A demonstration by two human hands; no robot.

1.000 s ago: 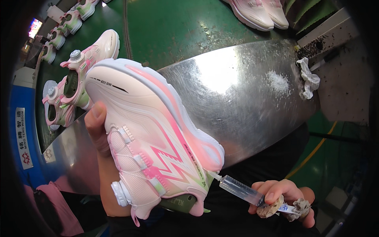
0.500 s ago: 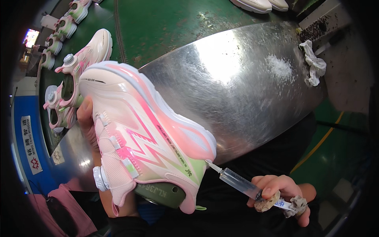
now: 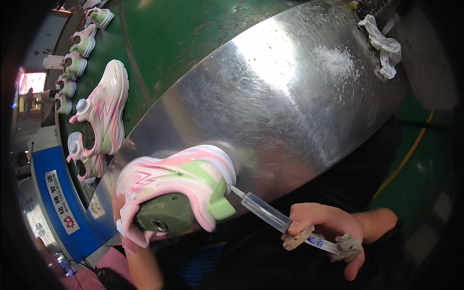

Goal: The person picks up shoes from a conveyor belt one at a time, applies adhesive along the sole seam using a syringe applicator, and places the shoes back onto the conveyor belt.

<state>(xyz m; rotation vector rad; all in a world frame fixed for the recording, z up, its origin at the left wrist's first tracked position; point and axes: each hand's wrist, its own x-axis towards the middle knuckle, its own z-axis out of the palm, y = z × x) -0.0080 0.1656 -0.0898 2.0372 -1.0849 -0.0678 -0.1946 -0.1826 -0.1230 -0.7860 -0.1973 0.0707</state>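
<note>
A pink, white and light-green sneaker [image 3: 200, 166] is tilted in my left hand [image 3: 117, 205], which is mostly hidden behind it. An olive-green shoe last [image 3: 166, 212] fills its opening. My right hand [image 3: 328, 224] is closed around a clear plastic syringe [image 3: 266, 212], near the plunger end. The syringe's thin tip meets or nearly meets the sole edge at the sneaker's heel. Crumpled, dirty wrapping covers parts of the syringe's finger grip and plunger end.
A shiny metal plate [image 3: 217, 106] lies in front of me, with white residue on it and crumpled white tissue [image 3: 382, 46] at its far right. Beyond is a green surface [image 3: 169, 48]. Similar sneakers [image 3: 108, 106] stand along the left, above a blue panel [image 3: 63, 193].
The sneaker has turned and moved lower, so its heel and opening now face me more. The syringe has shifted left with my right hand, its tip staying by the heel.
</note>
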